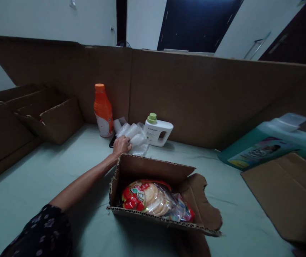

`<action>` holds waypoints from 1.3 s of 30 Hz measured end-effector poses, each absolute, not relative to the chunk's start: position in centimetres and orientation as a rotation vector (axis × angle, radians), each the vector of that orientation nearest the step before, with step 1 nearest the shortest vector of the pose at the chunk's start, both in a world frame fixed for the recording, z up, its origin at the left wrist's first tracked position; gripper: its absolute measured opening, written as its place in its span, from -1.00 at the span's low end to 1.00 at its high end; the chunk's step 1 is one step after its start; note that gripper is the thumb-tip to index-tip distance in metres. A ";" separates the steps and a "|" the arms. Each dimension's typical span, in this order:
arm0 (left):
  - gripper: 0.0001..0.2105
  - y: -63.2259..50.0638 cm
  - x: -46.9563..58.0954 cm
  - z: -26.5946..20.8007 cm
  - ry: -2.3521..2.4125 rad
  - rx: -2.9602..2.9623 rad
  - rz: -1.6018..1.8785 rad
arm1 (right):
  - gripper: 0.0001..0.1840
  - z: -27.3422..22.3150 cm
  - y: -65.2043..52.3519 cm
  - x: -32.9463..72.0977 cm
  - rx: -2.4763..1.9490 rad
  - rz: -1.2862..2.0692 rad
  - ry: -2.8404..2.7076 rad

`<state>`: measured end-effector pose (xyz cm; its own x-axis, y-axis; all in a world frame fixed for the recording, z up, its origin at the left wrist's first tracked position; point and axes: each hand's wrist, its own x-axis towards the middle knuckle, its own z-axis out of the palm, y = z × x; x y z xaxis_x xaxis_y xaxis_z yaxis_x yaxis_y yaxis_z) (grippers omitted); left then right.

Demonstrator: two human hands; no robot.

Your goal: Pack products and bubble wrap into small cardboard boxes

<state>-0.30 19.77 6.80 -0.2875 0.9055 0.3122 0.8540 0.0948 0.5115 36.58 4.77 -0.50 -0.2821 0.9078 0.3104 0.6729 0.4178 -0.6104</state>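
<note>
My left hand (pixel 122 145) reaches past the open cardboard box (pixel 155 167), its fingers closed on the near edge of a crumpled sheet of bubble wrap (pixel 134 132). A flat black object (pixel 112 141) shows partly beside that hand. In the box lies a red and clear packet of round crackers (pixel 155 200), with another shiny wrapper against it. Under the box's near side is a dark brown shape, perhaps my right forearm; the right hand and its fingers are hidden. Behind the bubble wrap stand an orange bottle (pixel 103 110) and a white jug with a green cap (pixel 158 130).
Cardboard boxes (pixel 59 121) line the left side. At right, a large teal detergent bottle (pixel 271 142) leans behind a cardboard piece (pixel 287 192). A tall cardboard wall (pixel 196 100) closes off the back of the pale green cloth surface (pixel 88 221).
</note>
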 end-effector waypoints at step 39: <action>-0.61 -6.8 -4.1 3.8 2.172 1.725 0.897 | -0.47 2.5 6.5 29.0 -1.223 0.819 -1.967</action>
<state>-4.12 -6.77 3.84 -0.2829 0.9397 0.1920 0.8015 0.1216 0.5856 28.99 6.51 2.47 -0.3349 0.9182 0.2118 0.4966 0.3630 -0.7884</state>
